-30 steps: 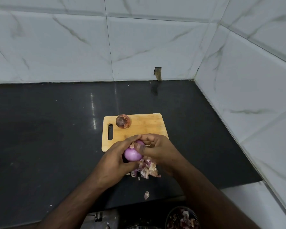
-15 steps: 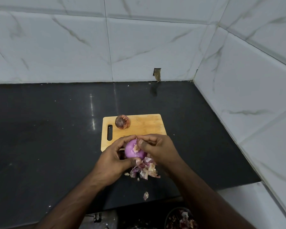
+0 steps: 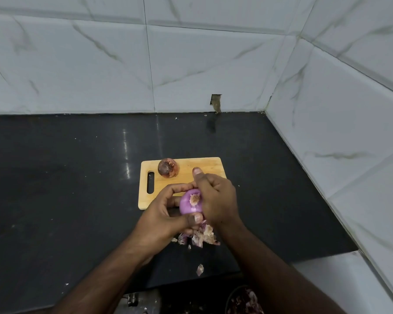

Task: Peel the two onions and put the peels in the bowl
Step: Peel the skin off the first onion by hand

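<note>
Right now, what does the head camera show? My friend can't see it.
Two hands hold a peeled purple onion over a black counter: left hand, right hand. Peels lie beneath, an unpeeled onion sits on a board, and a bowl shows at the bottom edge.

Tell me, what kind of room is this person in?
Most likely a kitchen. A wooden cutting board lies on a dark stone counter against tiled walls, and two hands hold a purple onion with loose peels below.
</note>
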